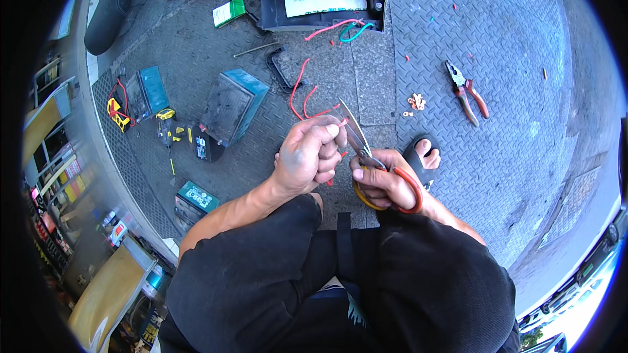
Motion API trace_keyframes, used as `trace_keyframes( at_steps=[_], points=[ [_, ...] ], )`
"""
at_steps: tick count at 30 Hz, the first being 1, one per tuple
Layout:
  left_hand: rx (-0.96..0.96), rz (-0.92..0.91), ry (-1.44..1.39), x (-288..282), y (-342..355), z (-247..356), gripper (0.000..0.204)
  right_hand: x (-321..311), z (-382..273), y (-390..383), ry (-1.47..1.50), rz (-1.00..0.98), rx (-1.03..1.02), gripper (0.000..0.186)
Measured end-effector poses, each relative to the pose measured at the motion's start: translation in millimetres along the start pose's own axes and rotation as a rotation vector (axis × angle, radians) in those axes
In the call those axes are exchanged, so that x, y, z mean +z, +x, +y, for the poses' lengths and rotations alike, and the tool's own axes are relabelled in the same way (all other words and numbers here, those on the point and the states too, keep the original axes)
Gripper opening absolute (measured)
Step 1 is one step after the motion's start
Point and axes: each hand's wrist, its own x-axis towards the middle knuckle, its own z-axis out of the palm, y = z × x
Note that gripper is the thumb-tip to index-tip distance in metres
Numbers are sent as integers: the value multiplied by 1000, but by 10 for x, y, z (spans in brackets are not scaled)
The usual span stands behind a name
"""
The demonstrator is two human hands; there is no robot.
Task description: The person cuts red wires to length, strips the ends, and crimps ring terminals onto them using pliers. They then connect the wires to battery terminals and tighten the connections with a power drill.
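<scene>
My left hand (309, 153) is closed round a red wire (344, 121), whose short end pokes out by the thumb. My right hand (387, 180) grips a pair of scissors (354, 129) with red and yellow handles. Their blades point up and lie right beside the wire end; whether they touch it I cannot tell. Beyond my left hand, more red wire (299, 86) curves over the floor. Small copper-coloured terminals (417, 101) lie in a pile to the right, near pliers (466, 91) with red-brown handles.
Teal-topped batteries (235, 108) stand on the left, with a yellow-and-black drill (166, 127) and a yellow tool (118, 114). At the far side sits a black battery case (320, 16), a green wire (355, 31) at its edge. A green-and-white box (229, 12) lies left of it.
</scene>
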Motion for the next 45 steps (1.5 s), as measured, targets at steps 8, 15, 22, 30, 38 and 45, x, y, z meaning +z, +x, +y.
trace_keyframes(
  at_steps=[8, 15, 22, 30, 38, 45],
  points=[
    [12, 14, -7, 49, 34, 8, 23, 28, -18, -22, 242, -53, 8, 17],
    [23, -28, -41, 122, 29, 32, 23, -1, 23, -77, 227, -51, -67, 15],
    [49, -99, -82, 108, -46, 32, 23, 63, -54, -157, 128, -27, -118, 19],
    [66, -81, -68, 35, -70, -63, 24, -52, 89, -168, 82, 19, -116, 23],
    [169, -67, 61, -303, -161, -63, 25, -34, -663, -1150, 153, 504, -1003, 29],
    [333, -225, 257, 41, 75, 86, 25, 55, -659, -265, -601, 548, -574, 32]
  ],
)
